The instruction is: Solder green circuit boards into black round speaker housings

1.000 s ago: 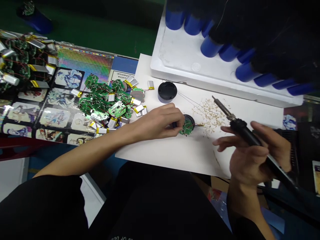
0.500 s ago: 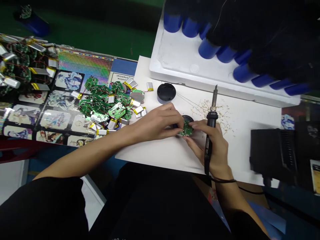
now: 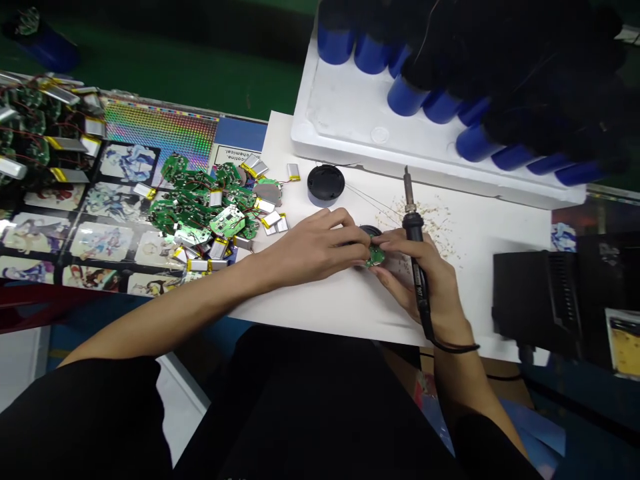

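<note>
A small green circuit board (image 3: 375,255) sits in a round black housing (image 3: 369,233) on the white sheet (image 3: 325,300). My left hand (image 3: 315,243) curls round the housing and pinches the board from the left. My right hand (image 3: 425,280) touches the board from the right with its fingertips and keeps a black soldering iron (image 3: 414,233) tucked in its grip, tip pointing up and away from the board.
A heap of green boards with small batteries (image 3: 210,207) lies to the left. A black round cap (image 3: 325,183) stands behind the hands. A white foam tray (image 3: 360,113) holds blue cylinders (image 3: 420,93). A black box (image 3: 545,293) stands at right. Solder scraps (image 3: 440,223) litter the sheet.
My right hand has swung in from the right with the iron, turned it tip-up, and joined the left hand at the board. The left hand has stayed on the housing.
</note>
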`<state>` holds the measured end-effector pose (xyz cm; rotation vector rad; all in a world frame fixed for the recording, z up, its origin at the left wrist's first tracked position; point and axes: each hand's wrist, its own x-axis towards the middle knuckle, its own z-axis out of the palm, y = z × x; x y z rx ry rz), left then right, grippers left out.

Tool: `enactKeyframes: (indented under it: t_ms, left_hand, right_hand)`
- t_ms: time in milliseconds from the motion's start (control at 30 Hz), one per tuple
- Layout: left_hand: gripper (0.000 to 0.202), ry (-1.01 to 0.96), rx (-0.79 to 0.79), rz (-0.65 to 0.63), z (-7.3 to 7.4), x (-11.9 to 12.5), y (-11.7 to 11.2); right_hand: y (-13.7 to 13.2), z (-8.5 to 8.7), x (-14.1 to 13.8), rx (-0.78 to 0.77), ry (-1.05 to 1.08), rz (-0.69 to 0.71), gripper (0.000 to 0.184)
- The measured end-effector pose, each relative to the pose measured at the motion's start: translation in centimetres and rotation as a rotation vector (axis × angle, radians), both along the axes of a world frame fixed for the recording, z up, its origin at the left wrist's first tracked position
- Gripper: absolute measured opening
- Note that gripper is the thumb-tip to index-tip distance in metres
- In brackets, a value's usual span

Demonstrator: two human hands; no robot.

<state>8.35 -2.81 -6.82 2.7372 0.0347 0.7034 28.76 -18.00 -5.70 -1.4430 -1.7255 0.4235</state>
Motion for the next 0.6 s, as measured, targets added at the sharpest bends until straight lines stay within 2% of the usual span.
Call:
enactKeyframes:
  t_ms: [67,133,200,300,367,533,600]
  left_hand:
    - [0.018,-0.02,0.069,0.004,0.0,0.0,0.0]
    - [0.015,-0.02,0.113,0.003,0.2,-0.1,0.1]
    - [0.015,-0.011,0.142,-0.002,0.4,-0.1,0.2]
    - [0.017,0.016,0.159,-0.011,0.7,-0.2,0.3]
    - [0.018,0.032,0.159,-0.025,0.8,-0.2,0.4]
    - [0.018,0.053,0.176,-0.034,0.8,-0.1,0.5]
    - [0.017,0.05,0.182,-0.039,0.8,0.0,0.5]
  right_hand:
    - [-0.5,0.2,-0.4,-0.006,-0.003,-0.032,0.044]
    - [-1.1,0.5,-0.9,0.009,0.022,-0.109,0.031]
    - [-1.8,1.0,-1.1,0.069,0.149,-0.215,0.023]
    - [-2.5,1.9,-1.1,0.19,0.447,-0.348,0.037]
    - [-2.8,2.3,-0.9,0.222,0.556,-0.41,0.039]
    - [-5.3,2.3,-0.8,0.261,0.461,-0.529,0.018]
    - [-7.2,1.9,-0.7,0.194,0.36,-0.57,0.017]
